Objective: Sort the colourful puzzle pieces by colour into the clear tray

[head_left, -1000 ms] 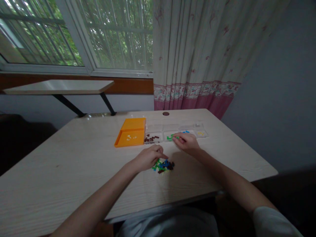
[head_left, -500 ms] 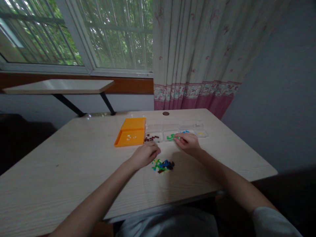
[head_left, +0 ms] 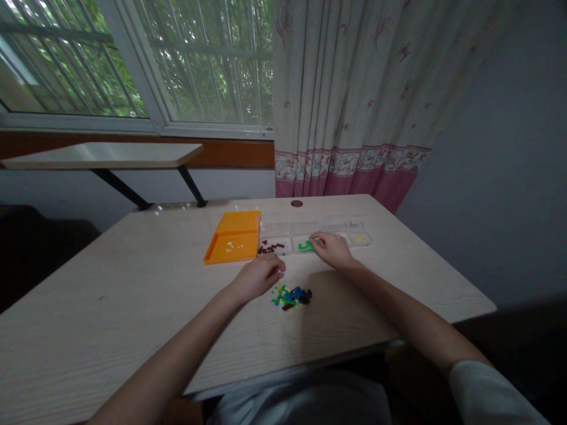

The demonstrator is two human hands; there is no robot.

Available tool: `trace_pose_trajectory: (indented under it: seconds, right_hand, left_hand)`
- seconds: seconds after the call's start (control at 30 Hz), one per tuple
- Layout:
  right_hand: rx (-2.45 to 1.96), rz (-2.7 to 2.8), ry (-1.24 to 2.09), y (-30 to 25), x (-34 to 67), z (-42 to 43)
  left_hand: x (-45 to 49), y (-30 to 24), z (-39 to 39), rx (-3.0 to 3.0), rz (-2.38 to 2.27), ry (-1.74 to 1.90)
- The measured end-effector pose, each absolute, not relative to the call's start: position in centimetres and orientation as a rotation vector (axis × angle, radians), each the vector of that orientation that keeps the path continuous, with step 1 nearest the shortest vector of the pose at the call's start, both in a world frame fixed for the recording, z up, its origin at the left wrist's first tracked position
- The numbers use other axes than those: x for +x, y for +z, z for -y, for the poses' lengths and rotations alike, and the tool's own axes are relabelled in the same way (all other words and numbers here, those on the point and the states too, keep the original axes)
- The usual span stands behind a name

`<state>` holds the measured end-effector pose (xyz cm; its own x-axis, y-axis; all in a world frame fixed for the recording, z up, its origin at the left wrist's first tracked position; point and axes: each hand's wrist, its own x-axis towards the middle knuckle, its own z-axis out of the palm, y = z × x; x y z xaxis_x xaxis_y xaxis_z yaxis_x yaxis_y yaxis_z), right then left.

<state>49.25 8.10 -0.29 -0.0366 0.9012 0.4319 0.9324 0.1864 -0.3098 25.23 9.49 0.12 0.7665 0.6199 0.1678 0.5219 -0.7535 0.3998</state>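
My right hand (head_left: 333, 250) reaches over the clear box with green building bricks (head_left: 305, 245), its fingertips pinched together above their right side. Whether a piece is between those fingers is too small to see. Curled fingers close my left hand (head_left: 259, 276), which hovers just in front of the box of brown bricks (head_left: 271, 248); what it holds, if anything, I cannot make out. Between my forearms lies a mixed pile of small bricks (head_left: 292, 297) in green, blue, brown and yellow. Several white bricks (head_left: 235, 245) lie in the orange box (head_left: 217, 252) at the left.
A clear box with a few yellow bricks (head_left: 359, 239) sits right of my right hand. Transparent lids (head_left: 305, 223) stretch along the back of the row. A raised shelf (head_left: 110, 154) on dark legs stands at the table's (head_left: 146, 283) far left, near the window and curtain (head_left: 349, 118).
My right hand has shifted slightly left and away from me, covering the blue bricks seen before beside the green ones. My left hand stays nearly in place.
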Motion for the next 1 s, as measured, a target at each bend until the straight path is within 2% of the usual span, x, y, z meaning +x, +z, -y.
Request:
trace_pose_trajectory:
  seconds: [0.3, 0.6, 0.8, 1.0]
  right_hand:
    - [-1.680, 1.991, 0.012, -0.1, 48.7, -7.5]
    - [-1.378, 2.209, 0.032, -0.8, 45.4, -5.3]
    - [-1.259, 2.199, 0.010, -1.2, 45.1, -4.9]
    - [-1.328, 2.188, 0.000, -0.8, 44.9, -4.6]
  left_hand:
    - [25.4, 0.0, -9.3, 2.631, -0.856, 0.444]
    - [25.9, 0.8, -8.5, 2.575, -0.873, 0.724]
    - [26.0, 0.8, -8.2, 2.590, -0.902, 0.729]
    - [26.1, 0.9, -8.1, 2.602, -0.884, 0.686]
